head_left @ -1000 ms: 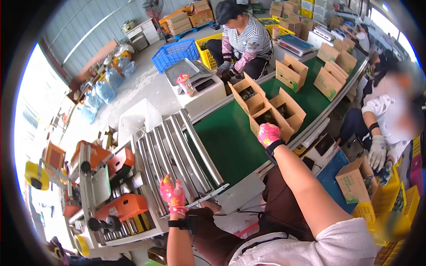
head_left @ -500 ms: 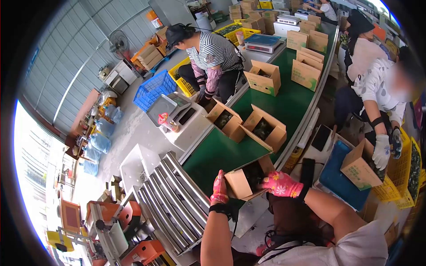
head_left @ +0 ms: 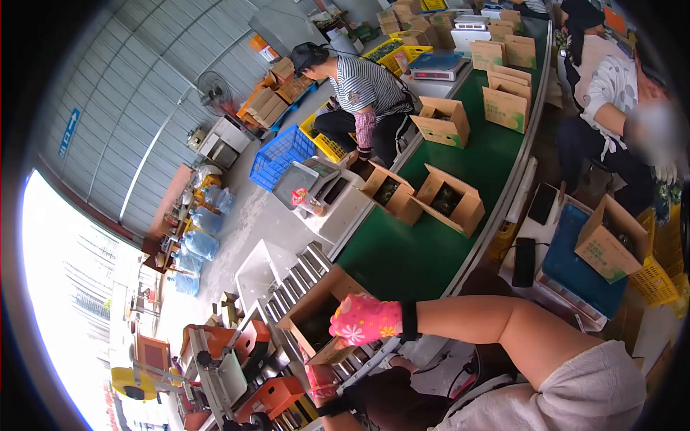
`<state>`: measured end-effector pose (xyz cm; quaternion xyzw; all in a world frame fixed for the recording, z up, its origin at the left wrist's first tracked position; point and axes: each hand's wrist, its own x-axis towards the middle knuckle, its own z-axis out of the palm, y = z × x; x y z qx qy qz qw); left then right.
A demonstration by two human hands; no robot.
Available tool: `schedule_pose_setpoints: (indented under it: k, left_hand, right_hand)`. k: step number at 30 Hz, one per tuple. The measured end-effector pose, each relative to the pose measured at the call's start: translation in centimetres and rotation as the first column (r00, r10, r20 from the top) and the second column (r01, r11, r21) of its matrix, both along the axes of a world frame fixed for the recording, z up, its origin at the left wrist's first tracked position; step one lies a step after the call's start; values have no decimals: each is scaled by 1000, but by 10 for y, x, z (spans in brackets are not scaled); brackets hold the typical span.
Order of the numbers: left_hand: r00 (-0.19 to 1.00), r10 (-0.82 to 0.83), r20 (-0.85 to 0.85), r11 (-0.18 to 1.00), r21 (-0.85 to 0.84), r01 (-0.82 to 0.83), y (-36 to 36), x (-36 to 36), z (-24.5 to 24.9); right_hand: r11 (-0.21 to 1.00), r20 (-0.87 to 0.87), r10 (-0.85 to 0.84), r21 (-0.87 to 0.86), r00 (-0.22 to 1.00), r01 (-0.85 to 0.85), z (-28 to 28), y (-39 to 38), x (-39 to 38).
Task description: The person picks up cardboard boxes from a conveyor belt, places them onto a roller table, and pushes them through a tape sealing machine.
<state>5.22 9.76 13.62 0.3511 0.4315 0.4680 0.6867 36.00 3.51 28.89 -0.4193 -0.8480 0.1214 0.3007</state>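
Observation:
An open cardboard box with dark contents is tilted over the metal rollers at the end of the green belt. My right hand, in a pink flowered glove, has its fingers curled at the box's near right side, partly over its opening. Below the box, my left hand, in a matching glove, holds its near lower edge; most of those fingers are hidden. Two more open boxes, a left one and a right one, stand ahead on the green conveyor belt, with dark green produce inside.
An orange-and-metal machine stands beyond the rollers. A person in a striped shirt sits left of the belt, by a blue crate. At right, another person sits near a box on a blue-topped scale.
Both my hands have carried the box left, from the belt's near end onto the rollers. My view has swung, so the surroundings sit further right. The striped-shirt person's arm has shifted.

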Motion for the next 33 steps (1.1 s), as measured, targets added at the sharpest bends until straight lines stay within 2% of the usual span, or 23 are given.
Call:
schedule_pose_setpoints:
  k: [1, 2, 3, 4, 5, 6, 7, 9, 10, 11, 13, 14, 16, 17, 19, 21, 22, 23, 25, 26, 28, 32, 33]
  left_hand:
    - [989, -35, 142, 999, 18, 33, -18, 15, 37]
    - [994, -82, 68, 986, 153, 71, -32, 36, 73]
    - [999, -36, -40, 975, 216, 44, -34, 35, 77]
    - [996, -34, -81, 979, 199, 50, -30, 19, 68]
    - [991, -35, -126, 981, 183, 57, -16, -2, 50]
    - [988, -147, 41, 985, 92, 143, 5, -24, 23]
    - [965, -65, 255, 997, -18, 71, -20, 7, 70]
    - [989, -37, 141, 998, 46, 31, -10, -3, 49]
    - [977, -28, 209, 1000, 1, 28, -3, -12, 37]
    - [959, -13, 284, 999, -41, 26, -1, -19, 28]
    - [944, 17, 329, 997, -72, 7, -18, -1, 62]
    - [976, 106, 189, 991, 65, -120, -21, 7, 68]
    - [910, 395, -122, 884, 318, -341, -28, 22, 65]
    - [750, 580, -318, 773, 507, -382, -34, 39, 76]
    - [521, 772, -363, 580, 738, -346, -24, 43, 44]
    - [595, 752, -283, 572, 729, -376, -31, 49, 60]
    - [569, 741, -356, 614, 702, -361, -39, 54, 78]
    - [623, 701, -348, 679, 592, -434, -40, 57, 85]
    - [697, 644, -316, 728, 532, -432, -31, 49, 70]
    - [687, 659, -306, 721, 519, -460, -34, 50, 77]
    - [643, 632, -433, 757, 524, -391, -48, 57, 103]
    - [706, 642, -300, 736, 499, -458, -33, 52, 86]
    - [691, 634, -347, 746, 508, -429, -25, 45, 89]
  right_hand:
    - [999, 127, -29, 19, 991, 27, 11, -7, -15]
    - [997, 220, -36, 73, 975, 21, 17, -7, -28]
    - [992, 313, -45, 127, 949, 5, 21, -7, -40]
    - [998, 138, 68, -13, 988, -67, 26, 1, -38]
    - [992, 152, 79, -114, 985, -62, 33, 12, -42]
    - [974, 153, 95, -219, 984, -61, 34, 26, -49]
    - [947, 149, 108, -317, 983, -55, 29, 40, -54]
    - [894, 75, 132, -440, 988, -86, 17, 59, -58]
    - [912, 43, 81, -407, 996, -57, 18, 57, -58]
    - [957, 43, 8, -289, 999, 5, 8, 57, -63]
    - [983, 106, -181, 63, 978, 175, -16, 55, -78]
    - [929, 244, -306, 288, 920, 232, -22, 59, -88]
    - [722, 36, -439, 608, 898, 329, -15, 54, -90]
    - [580, -97, -467, 717, 879, 387, -3, 49, -85]
    - [761, -22, -400, 549, 916, 345, -12, 48, -88]
    - [887, 97, -355, 350, 930, 302, -12, 40, -85]
    - [918, 118, -289, 314, 950, 241, -15, 32, -78]
    - [944, 138, -223, 276, 965, 179, -20, 23, -71]
    - [910, 172, -166, 407, 971, 83, -17, 14, -57]
    - [940, 218, -121, 337, 968, 41, -15, 11, -52]
    - [968, 355, -110, 251, 928, 18, -1, -1, -38]
    - [986, 467, -125, 158, 875, 57, -7, 12, -48]
    - [989, 486, -95, 149, 869, 25, -9, 20, -54]
